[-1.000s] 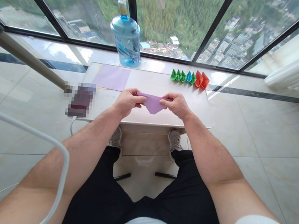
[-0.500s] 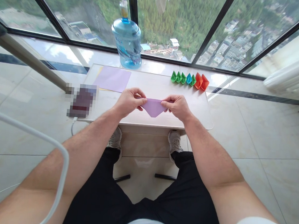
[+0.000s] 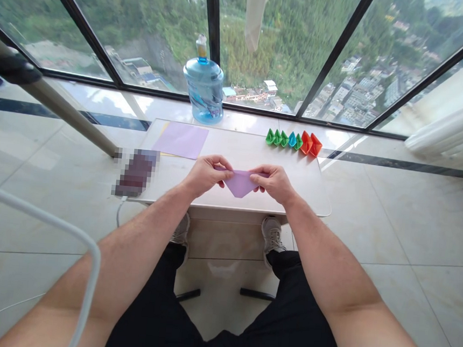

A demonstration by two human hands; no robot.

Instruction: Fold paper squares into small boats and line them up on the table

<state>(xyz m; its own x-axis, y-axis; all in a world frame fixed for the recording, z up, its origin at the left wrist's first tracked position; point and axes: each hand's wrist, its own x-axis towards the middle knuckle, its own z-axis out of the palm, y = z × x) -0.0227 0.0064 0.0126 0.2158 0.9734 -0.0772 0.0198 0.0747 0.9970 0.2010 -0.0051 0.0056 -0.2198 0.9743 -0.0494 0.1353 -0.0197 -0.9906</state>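
A small folded piece of purple paper (image 3: 240, 185) is stretched between my two hands above the low white table (image 3: 209, 197). Its top edge is straight, and it narrows downward to a blunted point. My left hand (image 3: 209, 175) pinches the left corner between thumb and fingers. At the opposite corner, my right hand (image 3: 273, 181) pinches in the same way. Purple sheets (image 3: 183, 139), with a yellow edge showing beneath, lie flat at the table's back left. Along the back right stands a row of folded paper boats: several green ones (image 3: 277, 138), a blue one (image 3: 291, 140) and two orange-red ones (image 3: 311, 144).
A blue water jug (image 3: 205, 93) stands behind the table by the window. A blurred-out object (image 3: 135, 173) with a white cable sits at the table's left edge. A white curved tube (image 3: 49, 214) and a slanting pole (image 3: 75, 111) cross the left side.
The whole view has tilted upward a little, so everything sits lower in the picture. Both hands keep their pinch on the purple paper, whose shape looks the same.
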